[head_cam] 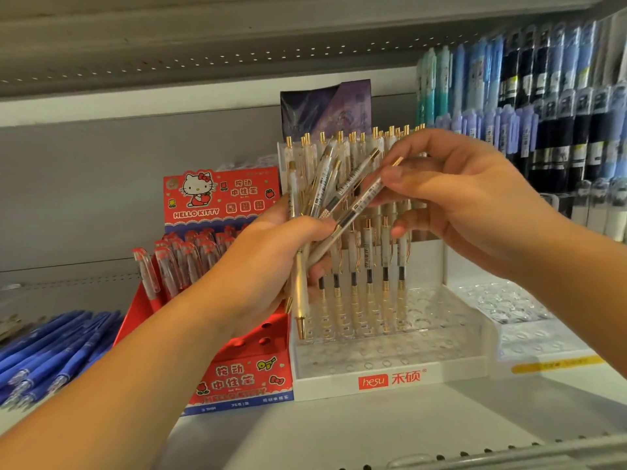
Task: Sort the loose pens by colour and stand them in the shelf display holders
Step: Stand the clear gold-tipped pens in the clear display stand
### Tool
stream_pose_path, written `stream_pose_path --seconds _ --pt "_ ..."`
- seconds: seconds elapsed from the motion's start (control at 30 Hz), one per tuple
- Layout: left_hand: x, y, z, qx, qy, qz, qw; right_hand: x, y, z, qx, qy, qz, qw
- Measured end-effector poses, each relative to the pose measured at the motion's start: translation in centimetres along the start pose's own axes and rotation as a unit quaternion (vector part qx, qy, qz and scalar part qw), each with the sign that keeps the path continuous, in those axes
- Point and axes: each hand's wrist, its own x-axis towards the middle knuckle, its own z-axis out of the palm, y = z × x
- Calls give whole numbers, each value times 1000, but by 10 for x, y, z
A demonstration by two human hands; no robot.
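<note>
The left hand [271,245] has its fingers clamped round a fanned bunch of white-and-gold pens [322,188], held up in front of the clear holder [390,379] at the middle of the shelf [339,432]. The right hand [468,201], reaching in from three o'clock, pinches one pen [368,196] at the bunch's edge between thumb and fingertips, its gold end pointing to one o'clock. More such pens stand in the holder's back rows. At its nine o'clock sits a red Hello Kitty holder [237,381], and blue pens [51,347] lie further that way.
</note>
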Motion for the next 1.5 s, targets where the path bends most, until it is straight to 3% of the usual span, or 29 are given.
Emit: stream_pose_path --seconds 0.13,0.3,0.4,0.5,0.57,0.67,0.87,1.23,1.37,1.5 --pt "0 1 1 -5 11 -5 1000 1 -1 0 57 38 -2 998" --pt "-1 4 2 -28 48 -6 998 8 -1 -9 100 142 -11 985" --pt "-1 5 3 -22 52 6 998 11 -2 -16 38 173 -20 984" --pt "-1 5 1 -29 44 4 999 10 -1 -19 -158 195 -63 966" --pt "-2 5 1 -31 33 -3 999 8 1 -19 -285 186 -110 934" --pt "-1 4 1 -25 27 -2 999 6 6 -20 -349 167 -111 915" --pt "-1 4 0 -26 23 -1 999 12 10 -24 -374 178 -15 910" --pt "-2 4 -1 -8 11 5 1000 14 2 -21 -421 169 39 890" --pt "-1 3 -2 -5 10 7 1000 12 -1 -18 -456 126 75 878" --pt "-2 3 -2 -2 3 11 1000 14 -5 -13 -531 45 141 834"
